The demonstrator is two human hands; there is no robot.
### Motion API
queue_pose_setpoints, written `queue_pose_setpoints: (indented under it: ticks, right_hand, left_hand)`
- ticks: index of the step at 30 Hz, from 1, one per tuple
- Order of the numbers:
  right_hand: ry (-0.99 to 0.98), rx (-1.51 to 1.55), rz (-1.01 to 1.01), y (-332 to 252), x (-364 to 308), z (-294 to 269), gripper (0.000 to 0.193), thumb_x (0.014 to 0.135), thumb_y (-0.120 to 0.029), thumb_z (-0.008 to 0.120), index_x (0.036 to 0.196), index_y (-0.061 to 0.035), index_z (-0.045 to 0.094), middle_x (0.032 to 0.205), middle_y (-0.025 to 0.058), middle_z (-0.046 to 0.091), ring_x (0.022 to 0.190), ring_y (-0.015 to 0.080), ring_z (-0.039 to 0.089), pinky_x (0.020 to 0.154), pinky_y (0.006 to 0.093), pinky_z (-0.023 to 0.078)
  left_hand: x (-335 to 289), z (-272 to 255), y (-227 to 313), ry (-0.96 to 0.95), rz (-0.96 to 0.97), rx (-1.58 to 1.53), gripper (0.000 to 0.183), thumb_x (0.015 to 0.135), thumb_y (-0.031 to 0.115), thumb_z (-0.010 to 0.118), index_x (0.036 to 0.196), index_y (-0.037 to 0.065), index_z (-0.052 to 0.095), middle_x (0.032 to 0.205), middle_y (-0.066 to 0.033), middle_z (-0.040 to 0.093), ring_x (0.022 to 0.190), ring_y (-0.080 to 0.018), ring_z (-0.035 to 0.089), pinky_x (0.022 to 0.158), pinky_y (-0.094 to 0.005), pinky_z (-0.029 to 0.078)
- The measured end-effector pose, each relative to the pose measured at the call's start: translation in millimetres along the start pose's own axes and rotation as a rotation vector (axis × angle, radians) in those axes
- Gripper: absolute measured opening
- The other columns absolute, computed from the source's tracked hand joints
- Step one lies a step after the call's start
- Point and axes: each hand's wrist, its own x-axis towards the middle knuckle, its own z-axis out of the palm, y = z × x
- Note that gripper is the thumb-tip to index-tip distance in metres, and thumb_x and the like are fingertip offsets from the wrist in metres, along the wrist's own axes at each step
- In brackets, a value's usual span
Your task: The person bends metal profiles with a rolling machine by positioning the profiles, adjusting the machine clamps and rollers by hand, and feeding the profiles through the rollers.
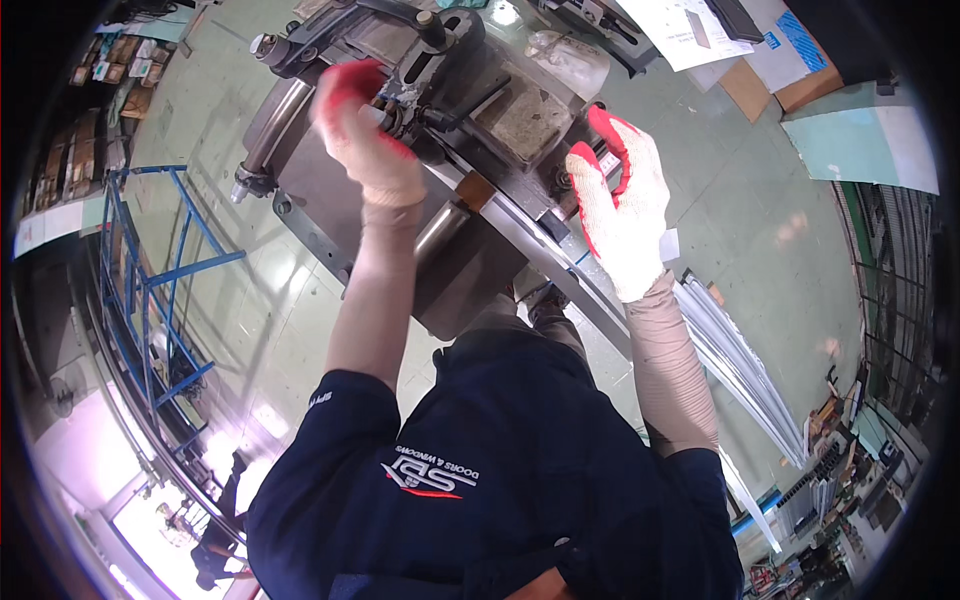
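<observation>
My left hand, in a white knit glove with red-coated fingers, is raised over the left part of a metal machine. Motion blurs it, but its thumb stands apart from its curved fingers and nothing shows in its grasp. On the machine's other side is my right hand, gloved alike, fingers apart and holding nothing. It is nearest a dark knob at the machine's right edge. Between my hands a long grey metal profile slants across the machine toward me. A brown block sits against it, beside a black-handled lever.
A blue metal frame stands on the floor at left. Long pale profiles lie on the floor at right. Papers and cardboard are at the upper right. A person is far off at lower left.
</observation>
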Motion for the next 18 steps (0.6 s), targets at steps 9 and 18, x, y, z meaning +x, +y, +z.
queue_pose_setpoints:
  ticks: [9,18]
  right_hand:
    - [-0.151,0.164,-0.262,-23.1,82.7,32.8,0.049,0.088,-0.030,0.083,0.127,-0.0044,0.069,0.120,0.0178,0.069,0.107,0.0372,0.069,0.092,0.0435,0.056]
    - [-0.680,-0.121,-0.610,-70.1,197.6,100.0,0.042,0.098,-0.041,0.062,0.100,-0.0012,0.076,0.107,0.0230,0.071,0.101,0.0413,0.069,0.090,0.0468,0.054]
  left_hand:
    - [-2.0,11.2,-9.5,0.175,-0.486,-0.558,0.035,0.109,0.027,0.055,0.113,-0.006,0.066,0.110,-0.0182,0.074,0.105,-0.0248,0.070,0.098,-0.0375,0.054]
    - [-3.9,8.4,-2.0,0.130,-0.366,-0.298,0.038,0.111,0.023,0.046,0.110,-0.004,0.073,0.108,-0.0128,0.069,0.104,-0.0230,0.069,0.097,-0.0356,0.053]
